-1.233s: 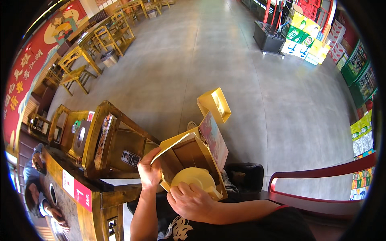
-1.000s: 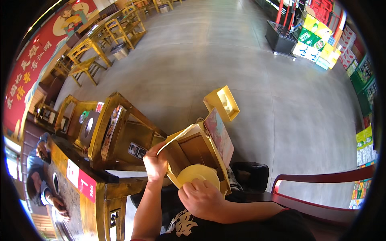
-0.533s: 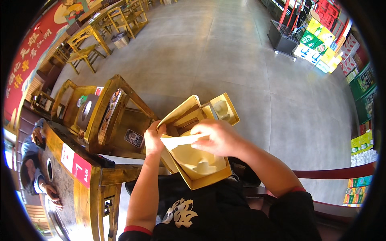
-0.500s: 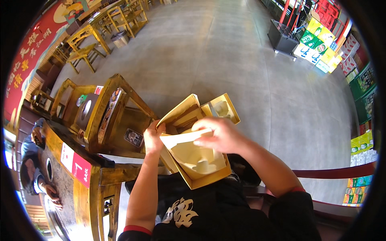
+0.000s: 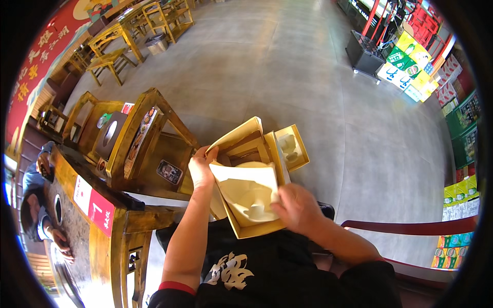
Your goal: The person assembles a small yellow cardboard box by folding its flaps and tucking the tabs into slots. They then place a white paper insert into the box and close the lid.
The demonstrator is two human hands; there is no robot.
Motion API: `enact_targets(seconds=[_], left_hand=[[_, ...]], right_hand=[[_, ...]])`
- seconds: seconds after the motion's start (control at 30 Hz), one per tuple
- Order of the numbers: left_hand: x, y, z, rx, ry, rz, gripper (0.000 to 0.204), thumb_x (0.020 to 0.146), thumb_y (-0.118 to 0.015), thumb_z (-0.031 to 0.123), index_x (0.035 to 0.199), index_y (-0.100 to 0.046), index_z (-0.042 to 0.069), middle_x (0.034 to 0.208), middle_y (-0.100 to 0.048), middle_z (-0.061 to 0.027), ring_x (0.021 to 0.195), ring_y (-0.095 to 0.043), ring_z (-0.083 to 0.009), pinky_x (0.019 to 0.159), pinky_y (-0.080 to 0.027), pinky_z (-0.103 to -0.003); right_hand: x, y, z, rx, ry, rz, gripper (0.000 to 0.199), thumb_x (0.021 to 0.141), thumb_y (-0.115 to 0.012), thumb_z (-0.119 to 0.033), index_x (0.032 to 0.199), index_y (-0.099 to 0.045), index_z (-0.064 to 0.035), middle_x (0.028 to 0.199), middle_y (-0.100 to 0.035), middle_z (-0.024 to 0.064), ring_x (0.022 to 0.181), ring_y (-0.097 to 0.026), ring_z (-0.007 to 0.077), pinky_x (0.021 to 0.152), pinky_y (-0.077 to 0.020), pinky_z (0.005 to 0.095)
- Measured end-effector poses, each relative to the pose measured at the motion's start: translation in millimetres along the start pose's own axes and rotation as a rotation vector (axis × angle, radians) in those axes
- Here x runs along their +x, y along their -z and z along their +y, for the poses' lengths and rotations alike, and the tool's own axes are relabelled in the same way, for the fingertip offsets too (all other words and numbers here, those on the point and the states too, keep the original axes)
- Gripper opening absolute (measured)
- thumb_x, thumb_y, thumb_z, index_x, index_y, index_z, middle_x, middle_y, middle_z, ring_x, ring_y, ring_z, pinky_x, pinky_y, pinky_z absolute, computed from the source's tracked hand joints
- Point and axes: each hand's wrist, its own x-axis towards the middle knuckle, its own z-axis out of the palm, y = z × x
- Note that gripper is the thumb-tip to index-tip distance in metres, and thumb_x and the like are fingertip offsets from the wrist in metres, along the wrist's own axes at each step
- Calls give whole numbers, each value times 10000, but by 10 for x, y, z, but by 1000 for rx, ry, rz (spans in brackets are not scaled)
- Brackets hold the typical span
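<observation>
Over my lap an open yellow-brown cardboard box (image 5: 259, 230) is tilted towards me. A cream moulded insert (image 5: 241, 176) with a round hollow lies in its near part. My left hand (image 5: 202, 170) is closed on the box's left edge, fingers curled over the rim. My right hand (image 5: 300, 209), slightly blurred, is closed at the right edge, its fingertips against the insert and the box wall. Beyond the insert, the box's far part (image 5: 250, 150) shows inner cardboard walls. A smaller open box section (image 5: 294, 148) with a pale moulded insert sits on the far right side.
Wooden chairs (image 5: 145, 138) and a table (image 5: 92, 220) with a red-and-white sign (image 5: 95, 205) stand at my left. Another person's hand (image 5: 61, 244) rests on the table. A dark red strip (image 5: 411, 227) crosses at right. Stacked cartons (image 5: 405, 66) and a black case (image 5: 365, 55) stand far right.
My right hand has moved down and right from the insert's upper edge to the box's right side. The insert's pale upper face lies more open to view. My left hand keeps its hold.
</observation>
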Motion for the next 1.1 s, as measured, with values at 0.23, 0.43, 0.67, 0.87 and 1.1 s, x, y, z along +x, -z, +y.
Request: enact_targets(seconds=[0.23,0.43,0.67,0.87,1.1], left_hand=[[-34,16,179,-424,273,-141,375,811,-677,302,1000,-619,-17,832,-613,-30,751,-531,-116,695,-430,-248],[114,330,213,-872,381,-143,415,910,-494,405,1027,-552,12,963,-628,-125,817,-625,-206,718,-519,-309],[-1168,60,583,375,-726,-589,220,733,-686,234,842,-588,69,750,-602,-102,699,-600,-249,613,-488,-352],[-1481,-327,544,696,-872,-388,262,698,-667,274,781,-513,79,667,-495,-33,651,-533,-191,541,-423,-309],[-1359,-543,319,582,-1118,-315,76,688,-549,141,713,-527,73,663,-507,-28,644,-541,-162,516,-426,-284]], right_hand=[[-12,-73,137,529,-377,10,279,762,-707,-214,704,-501,-35,586,-531,62,513,-487,117,480,-398,267],[107,-76,490,697,-454,221,209,773,-689,-105,701,-510,-26,619,-533,-6,570,-452,42,496,-388,216],[504,-417,464,731,-524,256,236,762,-715,-149,705,-520,-30,604,-511,-21,547,-428,39,482,-372,217],[876,-646,411,978,-503,478,236,775,-704,-126,687,-498,-50,622,-481,-44,555,-389,31,485,-353,201],[896,-501,172,218,-613,212,425,699,-711,-399,769,-498,-39,716,-599,141,680,-587,320,602,-450,407]])
